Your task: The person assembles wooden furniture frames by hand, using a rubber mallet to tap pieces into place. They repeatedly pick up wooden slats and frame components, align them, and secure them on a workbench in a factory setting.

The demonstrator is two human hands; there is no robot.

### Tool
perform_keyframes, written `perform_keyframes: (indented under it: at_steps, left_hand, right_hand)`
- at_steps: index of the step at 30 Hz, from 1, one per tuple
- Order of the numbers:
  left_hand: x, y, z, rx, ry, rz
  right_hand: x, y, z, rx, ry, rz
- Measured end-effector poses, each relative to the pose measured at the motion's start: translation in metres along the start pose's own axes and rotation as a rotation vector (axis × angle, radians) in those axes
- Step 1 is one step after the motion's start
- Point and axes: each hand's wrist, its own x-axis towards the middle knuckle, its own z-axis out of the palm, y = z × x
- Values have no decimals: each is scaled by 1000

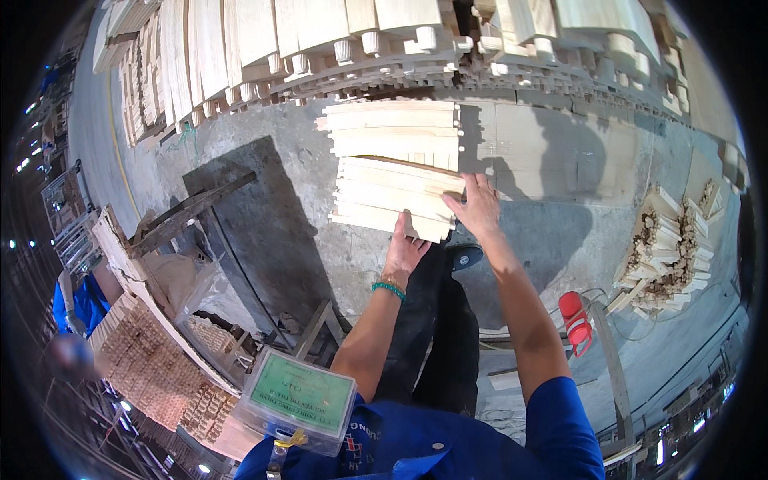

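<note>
Both my hands are at a layer of pale wooden slats (388, 194) lying side by side in front of me. My left hand (406, 252) grips its near edge, with the thumb on top and the other fingers partly hidden below. At the right end, my right hand (478, 210) is closed around the slats, thumb on the upper face and fingers along the far corner. This layer sits slightly askew against another group of pale slats (392, 128) just beyond it, which has small tenons at the ends. A dark gap shows between the two groups.
Tall stacks of wooden boards (240, 40) line the far side. Bundled wood pieces (672, 248) lie at right, near a red bottle-like object (574, 320) by a wooden post. A wooden frame (152, 296) and stacked blocks (148, 364) stand at left, where another person (80, 300) is partly visible.
</note>
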Motion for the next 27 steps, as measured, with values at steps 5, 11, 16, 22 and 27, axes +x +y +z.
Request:
perform_keyframes:
  at_steps: [5, 11, 16, 22, 27]
  left_hand:
    - [10, -3, -3, -163, -73, 73]
    - [-13, -6, -31, -76, -241, 151]
    - [-75, -5, -49, 226, -106, 127]
    - [-222, 12, -33, 569, -147, 56]
    - [-292, 36, 24, 856, -339, 120]
  right_hand:
    - [25, -28, 9, -94, -93, -271]
    - [33, -35, 14, 166, -587, -11]
    - [-26, -8, 28, 796, -762, 110]
    - [-173, -33, -101, 1428, -465, 83]
    - [-294, -47, -210, 1475, -127, -85]
